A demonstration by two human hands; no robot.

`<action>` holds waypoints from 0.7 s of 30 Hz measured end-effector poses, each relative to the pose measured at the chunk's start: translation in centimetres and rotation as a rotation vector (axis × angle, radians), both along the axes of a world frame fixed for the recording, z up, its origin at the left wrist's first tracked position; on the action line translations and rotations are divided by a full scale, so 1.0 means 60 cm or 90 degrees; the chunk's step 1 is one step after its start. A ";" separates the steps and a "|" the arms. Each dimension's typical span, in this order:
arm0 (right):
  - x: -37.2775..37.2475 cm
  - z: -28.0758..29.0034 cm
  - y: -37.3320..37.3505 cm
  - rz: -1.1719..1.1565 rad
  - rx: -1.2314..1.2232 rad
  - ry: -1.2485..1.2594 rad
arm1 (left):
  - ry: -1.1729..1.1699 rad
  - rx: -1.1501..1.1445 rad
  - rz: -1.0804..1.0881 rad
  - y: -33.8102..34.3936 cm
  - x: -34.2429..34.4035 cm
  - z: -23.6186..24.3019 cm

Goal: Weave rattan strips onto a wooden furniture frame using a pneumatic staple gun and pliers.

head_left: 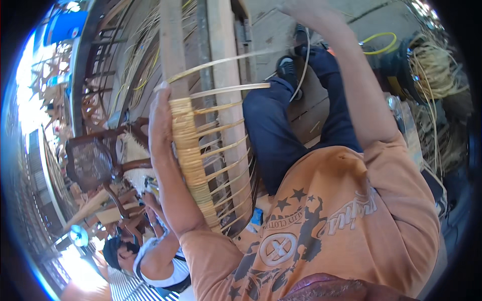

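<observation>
A wooden frame (226,50) lies at my left, its near rail wrapped tightly in pale cane (186,140). Spaced cane strips (221,149) cross from this wrapping to the neighbouring rail. My left hand (161,113) is closed along the outer edge of the wrapped rail, fingertips at the wrapping's far end. From those fingertips a loose cane strand (216,62) arcs right and blurs toward my right hand (309,12). That hand is raised at the top edge, smeared by motion; its fingers and any grip cannot be made out. A short strip end (251,87) sticks out below the strand.
Another person (158,258) works at lower left near a dark wooden chair (93,158). Bundled fibre (434,75) fills a dark container at right. A yellow loop (380,42) and loose strands lie on the plank floor (271,30). My legs are beside the frame.
</observation>
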State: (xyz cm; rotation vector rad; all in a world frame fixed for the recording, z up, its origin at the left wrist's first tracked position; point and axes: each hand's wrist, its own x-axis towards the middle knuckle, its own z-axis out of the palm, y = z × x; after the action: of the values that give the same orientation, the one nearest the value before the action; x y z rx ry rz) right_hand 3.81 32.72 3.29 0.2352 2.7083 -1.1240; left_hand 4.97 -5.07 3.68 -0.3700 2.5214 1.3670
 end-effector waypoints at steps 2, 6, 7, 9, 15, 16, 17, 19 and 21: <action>0.021 0.064 -0.018 0.002 0.147 0.153 | -0.013 0.087 0.068 0.044 0.014 0.013; -0.053 0.007 -0.157 -0.127 0.089 0.605 | -0.007 0.041 0.068 0.065 0.011 0.029; -0.058 0.005 -0.200 0.160 0.112 0.584 | -0.022 0.044 0.112 0.072 0.021 0.030; -0.034 0.024 -0.230 0.407 0.054 0.404 | -0.014 0.038 0.111 0.080 0.025 0.035; -0.093 -0.071 -0.284 0.499 -0.330 0.245 | -0.040 0.069 0.126 0.086 0.020 0.030; -0.082 -0.070 -0.275 0.496 -0.384 0.224 | -0.024 0.051 0.102 0.082 0.019 0.024; -0.074 -0.072 -0.259 0.482 -0.376 0.218 | -0.008 0.034 0.079 0.078 0.018 0.017; -0.049 -0.046 -0.234 0.431 -0.290 0.309 | -0.040 0.081 0.120 0.052 0.033 0.031; -0.100 -0.138 -0.187 0.302 -0.278 0.567 | -0.019 0.108 0.084 0.031 0.029 0.018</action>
State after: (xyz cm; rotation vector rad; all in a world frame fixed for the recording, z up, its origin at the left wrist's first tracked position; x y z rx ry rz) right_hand -2.21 21.52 -4.96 -1.1593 2.7584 -1.9025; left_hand 6.73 -3.21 4.78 -0.5253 2.3723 1.5970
